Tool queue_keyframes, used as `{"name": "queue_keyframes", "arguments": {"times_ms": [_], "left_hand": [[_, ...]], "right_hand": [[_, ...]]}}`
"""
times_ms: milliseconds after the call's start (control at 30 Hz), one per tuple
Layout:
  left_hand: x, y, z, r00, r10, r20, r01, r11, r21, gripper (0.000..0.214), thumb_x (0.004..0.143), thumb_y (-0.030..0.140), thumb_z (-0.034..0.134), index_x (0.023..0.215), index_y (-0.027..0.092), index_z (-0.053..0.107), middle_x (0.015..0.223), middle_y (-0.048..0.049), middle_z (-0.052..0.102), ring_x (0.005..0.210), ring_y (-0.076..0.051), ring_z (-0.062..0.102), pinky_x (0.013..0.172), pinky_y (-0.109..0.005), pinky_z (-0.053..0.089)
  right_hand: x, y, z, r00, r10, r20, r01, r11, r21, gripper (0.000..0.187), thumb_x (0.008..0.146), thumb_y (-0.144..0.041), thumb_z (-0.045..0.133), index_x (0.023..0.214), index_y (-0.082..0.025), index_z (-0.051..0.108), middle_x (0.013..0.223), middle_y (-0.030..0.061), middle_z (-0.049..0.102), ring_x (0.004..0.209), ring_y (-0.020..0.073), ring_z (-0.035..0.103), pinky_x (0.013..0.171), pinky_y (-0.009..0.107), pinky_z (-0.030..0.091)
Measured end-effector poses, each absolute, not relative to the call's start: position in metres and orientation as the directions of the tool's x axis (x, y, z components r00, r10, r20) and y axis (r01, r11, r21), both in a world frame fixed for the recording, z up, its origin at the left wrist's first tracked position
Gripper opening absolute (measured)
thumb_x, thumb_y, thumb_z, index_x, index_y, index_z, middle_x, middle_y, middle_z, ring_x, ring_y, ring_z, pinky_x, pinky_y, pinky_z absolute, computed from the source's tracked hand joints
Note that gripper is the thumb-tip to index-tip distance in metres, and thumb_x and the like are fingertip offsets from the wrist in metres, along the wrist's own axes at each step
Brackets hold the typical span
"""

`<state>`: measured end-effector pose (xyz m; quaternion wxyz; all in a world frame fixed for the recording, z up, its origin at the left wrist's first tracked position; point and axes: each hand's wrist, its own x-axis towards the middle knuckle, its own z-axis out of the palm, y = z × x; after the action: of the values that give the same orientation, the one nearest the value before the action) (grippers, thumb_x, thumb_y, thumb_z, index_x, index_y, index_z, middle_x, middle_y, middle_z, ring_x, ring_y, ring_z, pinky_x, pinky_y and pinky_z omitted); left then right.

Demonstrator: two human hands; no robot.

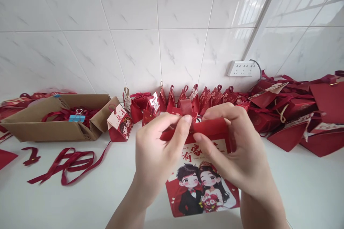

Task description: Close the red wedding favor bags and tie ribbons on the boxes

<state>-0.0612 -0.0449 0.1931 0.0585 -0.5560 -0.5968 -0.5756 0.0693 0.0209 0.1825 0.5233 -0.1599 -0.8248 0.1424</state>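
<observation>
In front of me a red wedding favor box [202,189], printed with a cartoon bride and groom, is held upright by its top. My left hand [161,146] is closed, thumb and fingers pinching a red ribbon loop [186,107] at the box's top edge. On the other side, my right hand [236,150] grips the same top edge between thumb and fingers. The fingers partly cover the fold and the base of the loop.
A cardboard box [53,131] with red ribbons and a blue binder clip [77,118] stands left. Loose ribbon [77,162] lies before it. Small finished boxes [205,102] line the tiled wall. More red boxes [290,132] are piled right, below a white power strip [244,68].
</observation>
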Motion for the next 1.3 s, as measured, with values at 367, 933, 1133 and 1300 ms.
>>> {"name": "queue_keyframes", "arguments": {"times_ms": [367,933,1133,1300], "left_hand": [[-0.067,-0.048,0.194,-0.258,0.672,0.694,0.74,-0.325,0.589,0.015,0.086,0.032,0.058,0.077,0.022,0.065,0.071,0.0006,0.068,0.065,-0.013,0.063,0.06,-0.022,0.054],[-0.067,-0.048,0.194,-0.328,0.766,0.552,0.593,-0.288,0.752,0.003,0.078,0.024,0.064,0.08,0.025,0.066,0.053,0.0078,0.061,0.036,-0.006,0.048,0.03,-0.014,0.034],[-0.065,-0.046,0.194,-0.328,0.751,0.573,0.602,-0.301,0.74,0.003,0.077,0.02,0.063,0.078,0.023,0.064,0.058,0.0083,0.063,0.04,-0.004,0.052,0.034,-0.01,0.037],[-0.065,-0.045,0.193,-0.324,0.769,0.551,0.592,-0.29,0.752,0.007,0.078,0.021,0.064,0.083,0.024,0.067,0.064,0.0082,0.067,0.046,-0.004,0.056,0.04,-0.009,0.044]], "right_hand": [[0.071,0.012,0.19,-0.44,0.707,0.553,0.091,0.648,-0.756,0.01,0.085,-0.029,0.06,0.081,-0.02,0.062,0.064,-0.0007,0.064,0.05,0.0107,0.056,0.04,0.018,0.043],[0.073,0.011,0.19,-0.368,0.755,0.542,0.04,0.596,-0.802,0.011,0.087,-0.029,0.058,0.081,-0.021,0.061,0.062,-0.0019,0.059,0.049,0.0096,0.051,0.04,0.018,0.04],[0.074,0.011,0.19,-0.374,0.772,0.513,0.07,0.575,-0.815,0.013,0.088,-0.03,0.056,0.079,-0.021,0.058,0.056,-0.0039,0.052,0.045,0.008,0.042,0.036,0.017,0.033],[0.077,0.017,0.192,-0.41,0.756,0.511,0.078,0.587,-0.806,0.009,0.087,-0.027,0.057,0.081,-0.021,0.057,0.056,-0.0053,0.052,0.044,0.007,0.039,0.035,0.014,0.032]]}}
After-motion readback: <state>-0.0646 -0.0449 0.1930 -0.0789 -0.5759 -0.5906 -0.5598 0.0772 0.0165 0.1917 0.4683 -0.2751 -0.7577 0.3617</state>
